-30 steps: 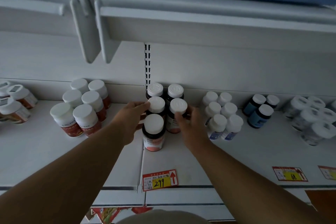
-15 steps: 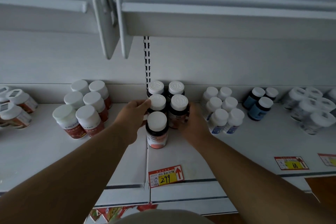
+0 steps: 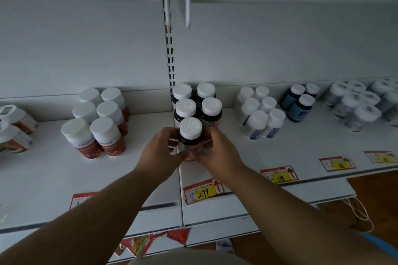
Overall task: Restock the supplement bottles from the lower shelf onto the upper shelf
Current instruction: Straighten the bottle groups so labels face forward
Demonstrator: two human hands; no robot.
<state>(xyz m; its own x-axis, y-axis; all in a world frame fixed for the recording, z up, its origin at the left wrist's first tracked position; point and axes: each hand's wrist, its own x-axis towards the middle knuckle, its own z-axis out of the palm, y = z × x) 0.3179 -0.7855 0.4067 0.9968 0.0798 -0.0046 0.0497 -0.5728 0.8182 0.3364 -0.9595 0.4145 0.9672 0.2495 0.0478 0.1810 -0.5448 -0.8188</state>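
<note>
The head view shows a white shelf (image 3: 301,153) carrying a cluster of dark supplement bottles with white caps, the front bottle (image 3: 190,133) standing at its centre seam. The left hand (image 3: 160,153) and right hand (image 3: 217,155) curl round its lower body from either side. It looks a rigid, smooth, fairly light bottle, best gripped on the body below the cap.

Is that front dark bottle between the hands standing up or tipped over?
Upright: the front dark bottle shows its white cap on top, with both hands around its body.
</note>
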